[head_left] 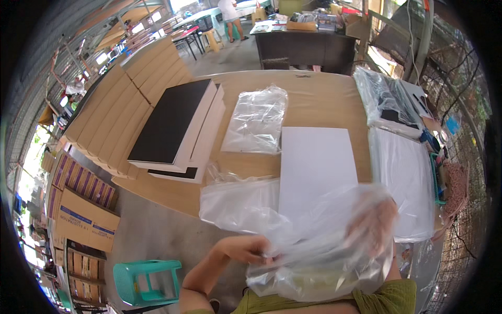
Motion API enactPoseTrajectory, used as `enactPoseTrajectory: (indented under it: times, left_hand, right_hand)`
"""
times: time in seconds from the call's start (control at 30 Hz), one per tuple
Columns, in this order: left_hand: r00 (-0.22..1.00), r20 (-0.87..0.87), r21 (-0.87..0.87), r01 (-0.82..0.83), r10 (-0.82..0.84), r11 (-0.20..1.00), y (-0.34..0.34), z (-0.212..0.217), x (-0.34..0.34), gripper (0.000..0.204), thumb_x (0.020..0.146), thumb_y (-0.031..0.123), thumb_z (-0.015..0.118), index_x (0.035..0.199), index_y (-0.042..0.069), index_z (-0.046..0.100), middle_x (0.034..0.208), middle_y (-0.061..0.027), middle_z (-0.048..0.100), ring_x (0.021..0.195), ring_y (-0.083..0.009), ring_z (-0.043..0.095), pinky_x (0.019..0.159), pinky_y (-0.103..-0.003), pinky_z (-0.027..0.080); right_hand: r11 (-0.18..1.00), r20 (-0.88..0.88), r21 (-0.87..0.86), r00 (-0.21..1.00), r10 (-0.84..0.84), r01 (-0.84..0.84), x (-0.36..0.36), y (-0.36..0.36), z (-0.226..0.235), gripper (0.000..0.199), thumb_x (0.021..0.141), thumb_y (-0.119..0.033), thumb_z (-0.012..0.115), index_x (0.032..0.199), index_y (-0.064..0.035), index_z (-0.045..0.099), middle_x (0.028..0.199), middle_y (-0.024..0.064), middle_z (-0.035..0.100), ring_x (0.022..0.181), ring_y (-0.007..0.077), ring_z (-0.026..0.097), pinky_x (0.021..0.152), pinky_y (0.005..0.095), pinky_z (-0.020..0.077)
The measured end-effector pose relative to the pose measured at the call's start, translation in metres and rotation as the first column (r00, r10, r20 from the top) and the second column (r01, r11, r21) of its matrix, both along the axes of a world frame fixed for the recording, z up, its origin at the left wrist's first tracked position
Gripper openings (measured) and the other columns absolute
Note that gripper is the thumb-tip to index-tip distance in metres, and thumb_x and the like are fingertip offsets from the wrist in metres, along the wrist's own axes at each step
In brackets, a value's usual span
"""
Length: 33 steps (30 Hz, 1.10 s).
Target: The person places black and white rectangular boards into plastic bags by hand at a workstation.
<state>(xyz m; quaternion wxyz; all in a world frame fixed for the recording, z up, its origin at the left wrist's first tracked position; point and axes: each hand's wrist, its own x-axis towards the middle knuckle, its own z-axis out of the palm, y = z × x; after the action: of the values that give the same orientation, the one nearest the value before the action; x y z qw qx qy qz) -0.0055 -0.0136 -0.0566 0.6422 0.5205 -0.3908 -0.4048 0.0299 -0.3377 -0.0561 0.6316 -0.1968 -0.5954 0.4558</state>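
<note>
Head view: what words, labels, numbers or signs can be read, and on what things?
Brown cardboard box, lower left: printed lettering, partly legible, not copied here.
Purple-banded brown cartons beyond it: print too small.
White rectangular paper, clear plastic bag: none visible.

Clr bag (319, 269), wht sheet (318, 162), grn stool (126, 282); boxes (83, 180) prob. purple-striped.

A brown table (316, 102) holds thick white stacks with black tops (175, 123) at ten o'clock. Clear bags (256, 123) lie at eleven and seven.
</note>
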Motion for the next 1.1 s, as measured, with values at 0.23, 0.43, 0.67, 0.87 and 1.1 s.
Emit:
enactPoseTrajectory:
  times: [0.23,0.43,0.67,0.87,1.1]
  left_hand:
    - [0.879,-0.377,0.032,-0.304,0.293,0.952,-0.031,-0.003,0.037,0.033,0.09,0.029,0.064,0.109,0.003,0.056,0.088,-0.008,0.059,0.074,-0.0189,0.06,0.065,-0.029,0.05]
    - [0.782,-0.54,-0.495,0.004,-0.311,0.869,-0.079,0.001,0.047,0.042,0.085,0.027,0.07,0.117,0.003,0.054,0.087,-0.0059,0.058,0.071,-0.0168,0.059,0.06,-0.03,0.048]
    - [0.858,-0.397,-0.141,-0.409,0.327,0.902,-0.066,-0.012,0.047,0.037,0.083,0.019,0.07,0.112,0.002,0.053,0.073,-0.0024,0.055,0.062,-0.0143,0.053,0.056,-0.025,0.042]
    - [0.432,0.443,0.348,-0.891,0.786,0.293,-0.076,-0.066,-0.017,0.048,0.073,-0.008,0.059,0.12,-0.003,0.051,0.091,-0.0096,0.054,0.073,-0.0193,0.055,0.063,-0.026,0.045]
    - [0.533,0.599,0.367,-0.846,0.598,0.387,-0.094,-0.044,-0.032,0.078,0.063,-0.018,0.042,0.141,-0.008,0.033,0.136,-0.0222,0.016,0.098,-0.0329,0.063,0.092,-0.032,0.05]
  right_hand:
    - [0.672,0.016,-0.013,0.673,-0.74,0.74,-0.033,-0.097,-0.01,0.046,0.082,-0.031,0.075,0.109,0.0016,0.059,0.105,0.0217,0.059,0.092,0.0382,0.06,0.077,0.0455,0.0499]
    - [0.526,-0.311,-0.606,0.431,-0.847,0.597,-0.075,-0.142,-0.032,0.046,0.079,-0.039,0.076,0.095,0.001,0.063,0.098,0.0192,0.063,0.089,0.0351,0.062,0.072,0.0424,0.0509]
    - [0.283,-0.521,-0.512,-0.032,-0.853,0.811,-0.089,-0.109,0.005,0.019,0.074,-0.015,0.072,0.074,0.0022,0.064,0.088,0.0177,0.068,0.077,0.0191,0.065,0.066,0.0289,0.0494]
    - [-0.802,0.726,-0.346,-0.402,-0.558,0.488,-0.106,-0.068,-0.023,0.022,0.073,0.001,0.053,0.094,0.0058,0.059,0.072,0.009,0.053,0.064,0.0242,0.05,0.063,0.0352,0.0431]
    - [-0.91,0.909,-0.1,-0.334,-0.248,0.403,-0.113,-0.062,-0.037,0.049,0.075,0.001,0.054,0.124,0.0033,0.056,0.097,0.0187,0.051,0.086,0.0342,0.054,0.081,0.0382,0.0457]
